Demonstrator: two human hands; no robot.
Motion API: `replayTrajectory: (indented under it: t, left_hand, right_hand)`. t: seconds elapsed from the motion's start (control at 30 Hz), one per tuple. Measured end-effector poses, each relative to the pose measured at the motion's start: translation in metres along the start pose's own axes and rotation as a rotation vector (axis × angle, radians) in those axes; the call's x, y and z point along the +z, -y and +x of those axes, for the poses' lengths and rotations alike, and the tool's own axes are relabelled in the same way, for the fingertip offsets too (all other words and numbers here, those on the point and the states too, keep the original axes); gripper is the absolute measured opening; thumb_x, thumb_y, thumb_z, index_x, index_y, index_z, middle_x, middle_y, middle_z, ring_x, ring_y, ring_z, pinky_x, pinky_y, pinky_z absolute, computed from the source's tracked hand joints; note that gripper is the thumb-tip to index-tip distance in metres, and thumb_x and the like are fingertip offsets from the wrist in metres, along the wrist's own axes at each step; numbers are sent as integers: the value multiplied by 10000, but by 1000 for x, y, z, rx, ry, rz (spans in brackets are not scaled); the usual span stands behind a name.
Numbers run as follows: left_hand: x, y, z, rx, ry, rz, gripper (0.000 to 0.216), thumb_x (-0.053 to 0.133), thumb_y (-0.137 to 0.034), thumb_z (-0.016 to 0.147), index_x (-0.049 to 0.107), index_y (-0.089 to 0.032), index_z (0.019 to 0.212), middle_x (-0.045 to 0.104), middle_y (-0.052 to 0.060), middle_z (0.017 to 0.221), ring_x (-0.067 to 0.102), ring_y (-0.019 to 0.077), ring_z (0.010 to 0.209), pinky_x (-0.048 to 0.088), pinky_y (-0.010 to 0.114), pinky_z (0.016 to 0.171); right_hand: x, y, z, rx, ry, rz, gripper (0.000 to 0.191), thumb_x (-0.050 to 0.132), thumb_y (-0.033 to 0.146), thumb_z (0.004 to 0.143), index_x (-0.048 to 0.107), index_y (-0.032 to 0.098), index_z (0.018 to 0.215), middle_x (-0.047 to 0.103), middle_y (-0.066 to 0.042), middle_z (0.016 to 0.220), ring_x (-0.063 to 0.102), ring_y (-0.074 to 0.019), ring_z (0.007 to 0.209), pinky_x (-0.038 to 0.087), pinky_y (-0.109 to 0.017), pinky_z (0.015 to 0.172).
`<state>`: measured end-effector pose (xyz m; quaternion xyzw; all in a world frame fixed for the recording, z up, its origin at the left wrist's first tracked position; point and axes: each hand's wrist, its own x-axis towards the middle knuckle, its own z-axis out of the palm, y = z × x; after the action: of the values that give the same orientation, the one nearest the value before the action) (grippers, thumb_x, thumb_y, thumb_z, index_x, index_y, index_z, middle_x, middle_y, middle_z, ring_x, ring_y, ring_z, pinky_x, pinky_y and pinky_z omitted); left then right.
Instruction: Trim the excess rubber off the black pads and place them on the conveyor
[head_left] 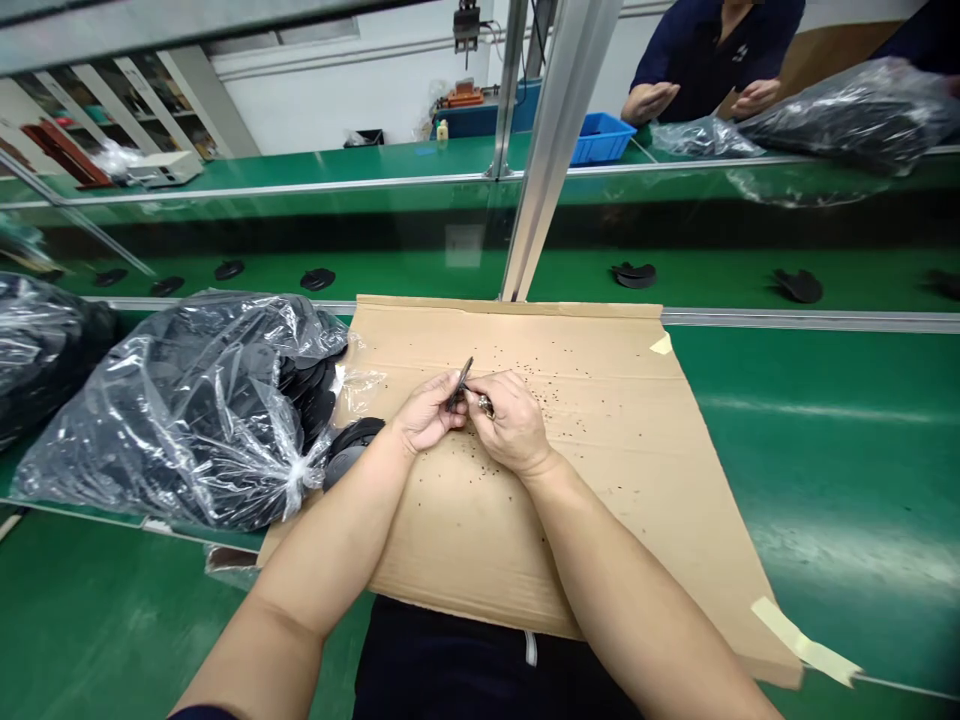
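Above the cardboard sheet (465,560), my left hand (429,414) grips a thin black rubber-like piece (463,376), seen nearly edge-on. My right hand (516,420) is closed around a small tool with a shiny metal end (486,406), its working tip hidden at the black piece. Both hands nearly touch. Tiny dark crumbs (551,396) are scattered over the cardboard. Beside my left forearm lie loose black round pieces (354,436), by the mouth of a clear plastic bag (187,430) full of similar pieces.
A metal post (551,150) rises behind the cardboard. Beyond it runs a green belt (405,270) carrying several black pieces (318,279). Across it, a person (720,60) stands near a blue bin (602,138) and a plastic bag (855,115). Tape (804,640) marks the cardboard's near right corner.
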<state>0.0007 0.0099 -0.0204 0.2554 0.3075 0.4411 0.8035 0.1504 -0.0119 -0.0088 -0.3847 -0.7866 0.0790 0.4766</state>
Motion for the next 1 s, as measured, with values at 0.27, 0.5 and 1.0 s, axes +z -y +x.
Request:
replayTrajectory:
  t: [0.27, 0.5, 1.0]
  left_hand:
    - [8, -5, 11, 402, -337, 3, 439, 783, -128, 600, 613, -157, 1004, 677, 42, 969, 643, 150, 874, 530, 268, 769]
    - [11, -84, 81, 811, -763, 789, 318, 642, -107, 705, 651, -156, 1018, 663, 72, 1060, 605, 213, 1046, 433, 371, 1010]
    - [7, -87, -16, 269, -385, 1769, 415, 631, -388, 771, 632, -151, 1112, 673, 102, 1079, 634, 228, 965, 501, 348, 865]
  right_hand:
    - [16, -16, -6, 351, -254, 208, 174, 562, 304, 868, 609, 195, 997, 637, -47, 843, 610, -182, 759, 514, -352, 758]
    - [17, -21, -9, 396, -248, 258, 186, 571, 333, 851, 610, 196, 971, 641, -43, 816, 621, -191, 793, 512, -358, 791]
    - [17, -20, -5, 507, -330, 350, 254, 582, 393, 822, 609, 177, 952, 638, -42, 801, 615, -171, 744, 511, -330, 775]
